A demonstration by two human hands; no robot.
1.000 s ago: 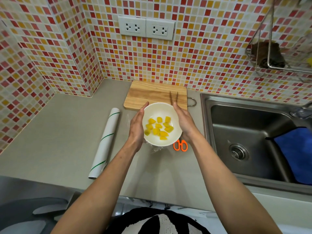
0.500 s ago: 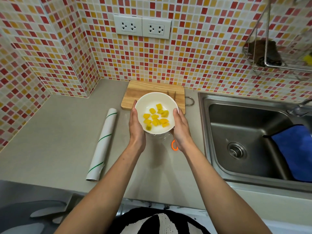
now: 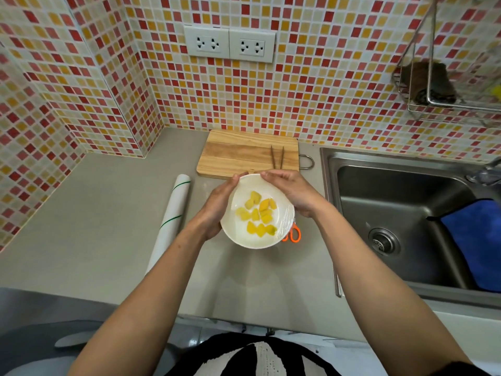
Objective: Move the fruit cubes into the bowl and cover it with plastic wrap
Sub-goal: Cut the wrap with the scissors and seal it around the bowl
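A white bowl (image 3: 238,234) sits at the centre of the view, above a grey counter (image 3: 89,221), held between two hands and tilted a little toward the camera; inside lie about ten yellow fruit cubes (image 3: 257,217), clustered toward the bowl's middle and 4 o'clock side; clear wrap (image 3: 284,217) is stretched over the mouth, showing as glossy wrinkles along the rim from 2 to 5 o'clock. The left hand (image 3: 217,207) cups the bowl's wall at 9 o'clock, fingers curved round it with tips reaching the rim near 11 o'clock; the right hand (image 3: 294,194) lies over the rim from 12 to 3 o'clock, fingers curled down onto the wrap and pressing it against the edge.

At 12 o'clock from the bowl, a wooden board (image 3: 238,153) lies against the tiled wall, two chopsticks (image 3: 278,157) resting on its right end; at 9 o'clock, beyond the left hand, a white roll (image 3: 170,223) lies lengthwise on the counter; orange scissors (image 3: 294,234) peek from under the bowl at 4 o'clock. At 3 o'clock the counter ends at the raised steel lip of a sink (image 3: 401,213), a blue cloth (image 3: 474,240) inside it. Bare counter spreads at 6 o'clock toward the front edge and at 8 to 10 o'clock past the roll to the corner walls.
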